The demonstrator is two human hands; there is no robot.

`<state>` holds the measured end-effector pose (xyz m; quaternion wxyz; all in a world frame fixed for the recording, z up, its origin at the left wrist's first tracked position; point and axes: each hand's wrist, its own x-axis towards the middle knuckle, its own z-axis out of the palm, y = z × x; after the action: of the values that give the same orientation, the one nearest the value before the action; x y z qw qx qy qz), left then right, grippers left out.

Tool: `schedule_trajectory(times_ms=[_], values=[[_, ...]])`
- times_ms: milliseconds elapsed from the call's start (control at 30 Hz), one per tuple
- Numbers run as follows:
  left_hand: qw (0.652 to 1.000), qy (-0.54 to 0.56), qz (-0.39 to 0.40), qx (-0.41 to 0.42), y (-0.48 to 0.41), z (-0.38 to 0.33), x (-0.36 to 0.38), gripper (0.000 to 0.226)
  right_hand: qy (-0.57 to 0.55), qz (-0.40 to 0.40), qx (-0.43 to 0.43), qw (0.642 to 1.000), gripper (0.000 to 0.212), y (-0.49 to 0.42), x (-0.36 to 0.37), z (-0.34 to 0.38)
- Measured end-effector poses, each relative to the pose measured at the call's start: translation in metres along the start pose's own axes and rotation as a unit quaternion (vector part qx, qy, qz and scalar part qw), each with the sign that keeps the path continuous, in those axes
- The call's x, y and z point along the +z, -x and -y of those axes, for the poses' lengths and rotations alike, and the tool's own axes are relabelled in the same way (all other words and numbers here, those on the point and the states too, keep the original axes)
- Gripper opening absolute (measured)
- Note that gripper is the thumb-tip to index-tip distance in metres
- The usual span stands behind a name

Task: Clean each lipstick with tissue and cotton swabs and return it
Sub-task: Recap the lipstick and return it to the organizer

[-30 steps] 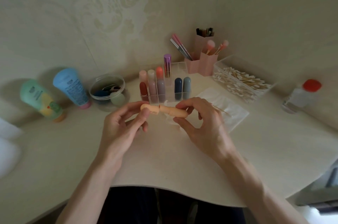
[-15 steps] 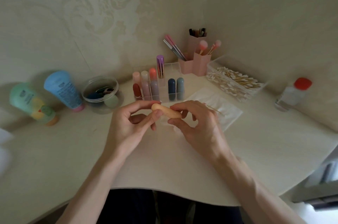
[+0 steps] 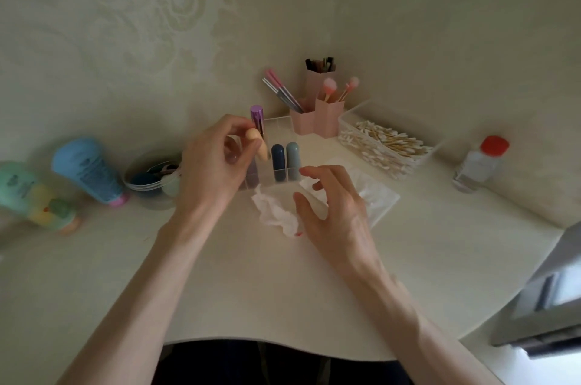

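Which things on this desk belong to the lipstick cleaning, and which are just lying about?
Job: peach capsule-shaped lipstick held in the left hand; clear acrylic lipstick organiser; crumpled white tissue; wooden cotton swabs.
Lying about: blue squeeze tube; green squeeze tube; pink brush holder; red-capped clear bottle; round clear tub.

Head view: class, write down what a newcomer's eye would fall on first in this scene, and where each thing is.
First comes the left hand at centre, holding a peach lipstick above the clear organizer by the wall. Just right of it, the right hand is open over a crumpled white tissue. Further back on the right, a clear tray heaped with cotton swabs stands out.
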<state>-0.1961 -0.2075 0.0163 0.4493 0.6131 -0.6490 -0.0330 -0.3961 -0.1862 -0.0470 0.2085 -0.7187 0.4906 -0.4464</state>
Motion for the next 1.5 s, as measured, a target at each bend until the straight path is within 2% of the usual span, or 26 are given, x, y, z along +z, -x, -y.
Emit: schedule_trajectory(times_ms=[133,667,967,1167,1333,1500], values=[[0.999,-0.030,0.007,0.036,-0.004,-0.002,0.002,0.016,0.006,0.001,0.003,1.000,0.037,0.000,0.001,0.000],[0.998,-0.016,0.016,0.064,0.008,0.004,0.001,0.023,0.011,-0.008,-0.011,1.000,0.040,0.000,0.002,-0.002],[0.998,-0.026,0.028,0.043,0.004,0.012,0.002,0.024,0.011,-0.015,-0.017,1.000,0.040,0.000,0.002,-0.003],[0.992,-0.094,0.038,0.073,0.006,0.016,0.008,0.022,0.014,-0.016,-0.017,1.000,0.039,0.000,0.003,-0.002],[0.979,-0.170,0.057,0.094,0.005,0.024,0.011,0.032,0.014,-0.012,-0.015,1.000,0.040,0.000,0.002,-0.001],[0.972,-0.188,0.083,0.118,0.007,0.029,0.004,0.041,0.012,-0.007,-0.013,1.000,0.040,0.000,0.003,0.000]])
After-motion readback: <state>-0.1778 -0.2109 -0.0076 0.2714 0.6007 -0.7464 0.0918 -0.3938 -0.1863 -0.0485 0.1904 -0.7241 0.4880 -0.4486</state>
